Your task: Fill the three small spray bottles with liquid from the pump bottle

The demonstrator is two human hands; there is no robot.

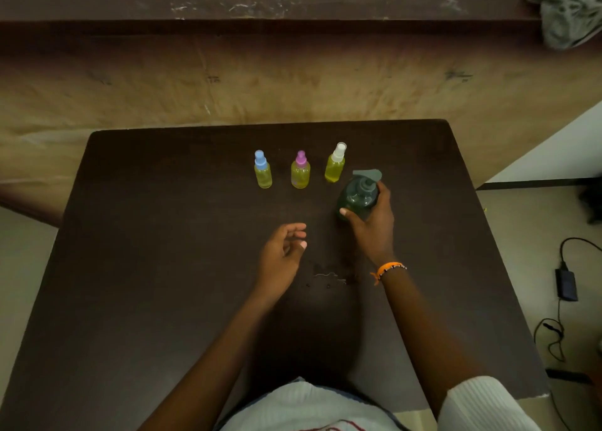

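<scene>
Dark brown surface (163, 267) w/ rounded far corners is filling most of the view, showing a pale scuff + a few specks near its middle. Behind it a worn tan wall panel (293, 82) is running across, scratched & stained, w/ a dark brown ledge (260, 7) sitting above it. Grey cloth (568, 13) is lying bunched at the ledge's right end. Pale floor (521, 228) is showing at right, where a black adapter (566, 284) & thin cables (553, 333) are trailing beside the surface. Light is looking dim, yellowish.
</scene>
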